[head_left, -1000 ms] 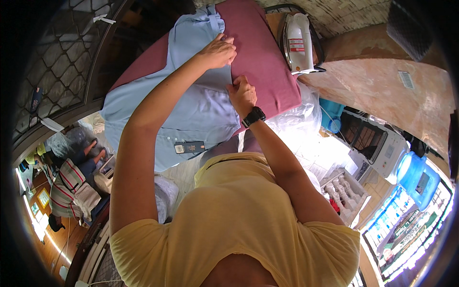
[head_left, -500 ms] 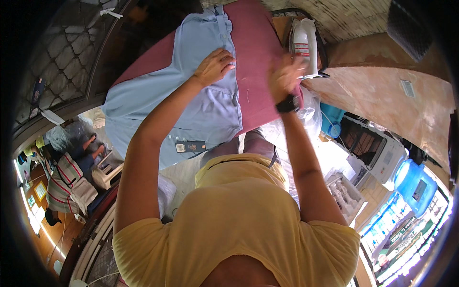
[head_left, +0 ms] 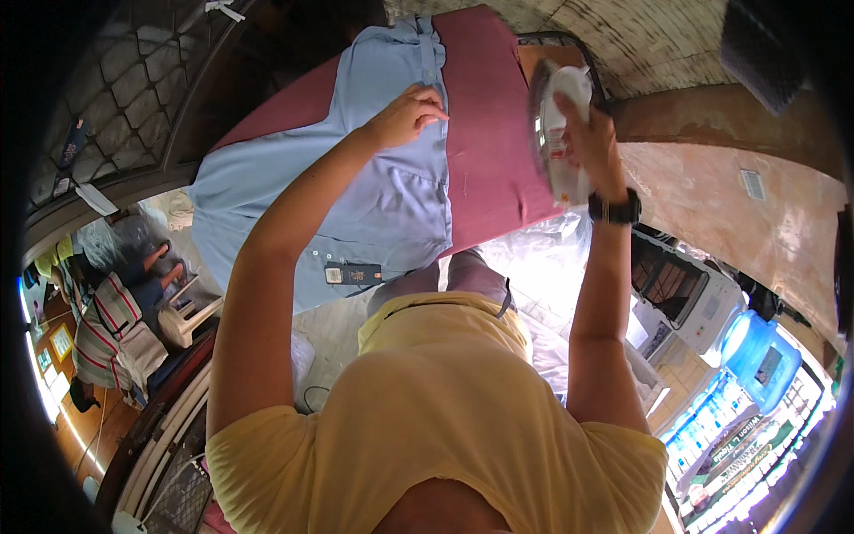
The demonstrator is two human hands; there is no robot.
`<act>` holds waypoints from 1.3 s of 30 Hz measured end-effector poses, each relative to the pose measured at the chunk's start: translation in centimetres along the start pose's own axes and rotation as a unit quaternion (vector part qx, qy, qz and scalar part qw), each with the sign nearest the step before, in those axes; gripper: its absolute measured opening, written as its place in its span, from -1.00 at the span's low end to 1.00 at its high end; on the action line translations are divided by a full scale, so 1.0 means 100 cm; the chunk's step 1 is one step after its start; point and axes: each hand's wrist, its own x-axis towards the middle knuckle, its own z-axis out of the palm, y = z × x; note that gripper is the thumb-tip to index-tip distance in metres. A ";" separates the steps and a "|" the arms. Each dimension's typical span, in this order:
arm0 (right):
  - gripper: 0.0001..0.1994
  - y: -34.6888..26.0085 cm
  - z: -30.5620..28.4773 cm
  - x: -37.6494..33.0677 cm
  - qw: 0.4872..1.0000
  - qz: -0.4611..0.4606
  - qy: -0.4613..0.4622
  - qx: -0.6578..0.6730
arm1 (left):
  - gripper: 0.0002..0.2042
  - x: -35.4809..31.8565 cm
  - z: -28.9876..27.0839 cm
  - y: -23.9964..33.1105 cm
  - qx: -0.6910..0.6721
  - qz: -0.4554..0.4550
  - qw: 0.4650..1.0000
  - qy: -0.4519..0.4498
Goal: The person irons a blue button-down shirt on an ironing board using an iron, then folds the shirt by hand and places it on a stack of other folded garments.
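A light blue shirt point(head_left: 356, 191) lies spread over a maroon-covered ironing board point(head_left: 489, 116), with its buttoned front edge running along the bare cloth. My left hand point(head_left: 407, 116) rests on the shirt's upper part, fingers curled and closed at that edge. At the board's right end, my right hand point(head_left: 591, 147), with a dark watch on the wrist, grips the handle of a white clothes iron point(head_left: 560, 169). The iron is raised on its side and smeared by motion. A dark tag point(head_left: 353, 273) hangs at the shirt's lower part, nearest me.
A dark metal-framed iron rest point(head_left: 544, 55) sits at the board's far right corner. The orange-brown wall point(head_left: 703, 160) lies close on the right, a dark grille point(head_left: 116, 98) on the left. Beyond are a blue water jug point(head_left: 763, 360) and a seated person point(head_left: 156, 267).
My right hand has reached the iron, closed on its handle and lifted it off its rest, tilting it. My left hand's fingers have curled in at the shirt's edge.
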 end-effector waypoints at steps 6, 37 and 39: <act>-0.62 0.027 0.086 -0.080 0.959 -0.257 -0.085 -0.086 | -0.70 0.027 -0.022 -0.011 -0.036 -0.021 0.992 -0.120; -0.58 0.062 0.159 -0.085 0.991 -0.129 0.038 -0.001 | -0.79 0.080 -0.039 -0.001 0.282 0.050 0.943 -0.168; -0.58 0.064 0.158 -0.086 0.991 -0.132 0.031 -0.017 | -0.81 0.079 -0.036 -0.002 0.282 0.047 0.944 -0.164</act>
